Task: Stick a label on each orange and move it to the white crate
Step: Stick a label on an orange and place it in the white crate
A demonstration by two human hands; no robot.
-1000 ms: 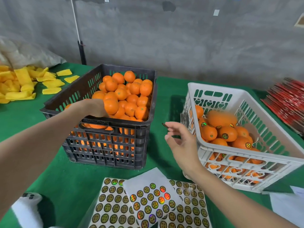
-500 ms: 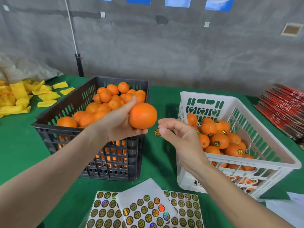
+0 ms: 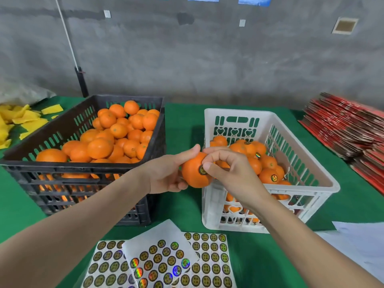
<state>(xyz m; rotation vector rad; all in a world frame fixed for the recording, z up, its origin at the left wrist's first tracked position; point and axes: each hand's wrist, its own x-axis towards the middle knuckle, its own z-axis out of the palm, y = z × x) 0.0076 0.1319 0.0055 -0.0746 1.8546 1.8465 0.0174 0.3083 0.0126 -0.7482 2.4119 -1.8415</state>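
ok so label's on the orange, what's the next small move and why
Probably press the label flat with the right hand thumb, then let go so the left hand can set the orange in the white crate. The label sits on the orange, partly under that thumb, and the left hand grips the orange right beside the crate's near corner.

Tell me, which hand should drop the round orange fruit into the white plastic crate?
Left, probably. The left hand grips the round orange fruit beside the white plastic crate; the right hand only presses the round dark sticker onto it.
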